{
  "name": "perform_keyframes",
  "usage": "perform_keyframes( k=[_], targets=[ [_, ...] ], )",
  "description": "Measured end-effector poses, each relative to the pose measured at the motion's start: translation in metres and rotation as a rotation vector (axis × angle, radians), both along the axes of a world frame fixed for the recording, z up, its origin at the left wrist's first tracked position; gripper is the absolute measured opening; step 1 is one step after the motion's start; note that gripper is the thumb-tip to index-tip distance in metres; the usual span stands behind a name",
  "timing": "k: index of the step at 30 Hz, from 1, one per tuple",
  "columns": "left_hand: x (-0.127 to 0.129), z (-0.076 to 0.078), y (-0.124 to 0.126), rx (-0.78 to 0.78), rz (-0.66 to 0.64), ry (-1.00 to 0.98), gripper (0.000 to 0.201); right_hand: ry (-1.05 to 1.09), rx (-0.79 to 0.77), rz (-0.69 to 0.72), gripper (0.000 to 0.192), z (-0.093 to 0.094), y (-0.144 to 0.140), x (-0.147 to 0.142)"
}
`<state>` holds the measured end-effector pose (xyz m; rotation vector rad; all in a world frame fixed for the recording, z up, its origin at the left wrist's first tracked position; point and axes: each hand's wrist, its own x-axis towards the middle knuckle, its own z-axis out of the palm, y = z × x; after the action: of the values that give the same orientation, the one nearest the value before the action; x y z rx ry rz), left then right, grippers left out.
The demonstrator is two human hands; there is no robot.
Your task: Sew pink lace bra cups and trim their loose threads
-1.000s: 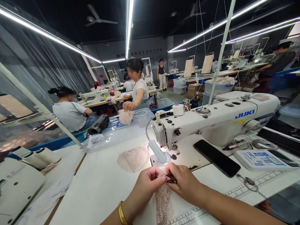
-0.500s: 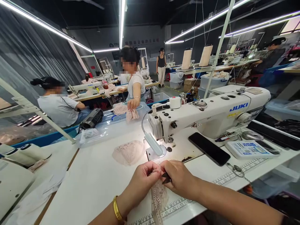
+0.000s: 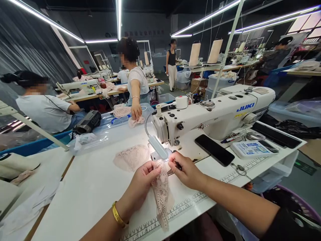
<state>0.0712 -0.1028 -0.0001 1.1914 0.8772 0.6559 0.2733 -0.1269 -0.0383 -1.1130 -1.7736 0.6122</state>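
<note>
My left hand [image 3: 141,179] pinches the upper end of a pale pink lace piece [image 3: 161,192] between thumb and fingers. The lace hangs down over the printed ruler at the table's front edge. Just right of it, my right hand [image 3: 188,170] is closed around small dark thread snips [image 3: 178,165], mostly hidden in the palm; its fingertips are close to the needle area. Another pink lace piece [image 3: 131,156] lies flat on the table, left of the white sewing machine [image 3: 213,115]. A small lamp [image 3: 158,147] lights the needle plate.
A black phone [image 3: 214,150] and a white-and-blue box [image 3: 250,148] lie right of my hands. Across the table, a co-worker's hand [image 3: 136,111] holds lace over a clear plastic sheet [image 3: 107,134]. A black device [image 3: 87,123] stands at the left, near thread cones [image 3: 17,165].
My hands have moved apart: the right has gone up and right with the snips, off the lace. The left still holds the lace. The co-worker's hand has lowered its lace. The view has shifted.
</note>
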Motion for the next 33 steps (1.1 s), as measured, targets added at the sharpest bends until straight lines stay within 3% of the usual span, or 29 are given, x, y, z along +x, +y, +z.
perform_keyframes(
  k=[4,16,25,33],
  targets=[
    [0.001,0.001,-0.001,0.029,0.007,0.030,0.031,-0.022,0.043,0.051,0.007,0.000,-0.001,-0.003],
    [0.003,-0.003,-0.003,0.152,-0.010,0.157,0.030,-0.122,0.072,0.031,0.009,-0.004,0.000,-0.007],
    [0.002,-0.009,0.000,0.091,-0.002,0.088,0.029,-0.093,0.034,0.027,0.018,-0.004,-0.001,-0.005],
    [0.002,-0.008,0.000,0.145,0.003,0.139,0.028,-0.116,0.150,0.059,0.012,-0.003,0.000,-0.007]
  ],
)
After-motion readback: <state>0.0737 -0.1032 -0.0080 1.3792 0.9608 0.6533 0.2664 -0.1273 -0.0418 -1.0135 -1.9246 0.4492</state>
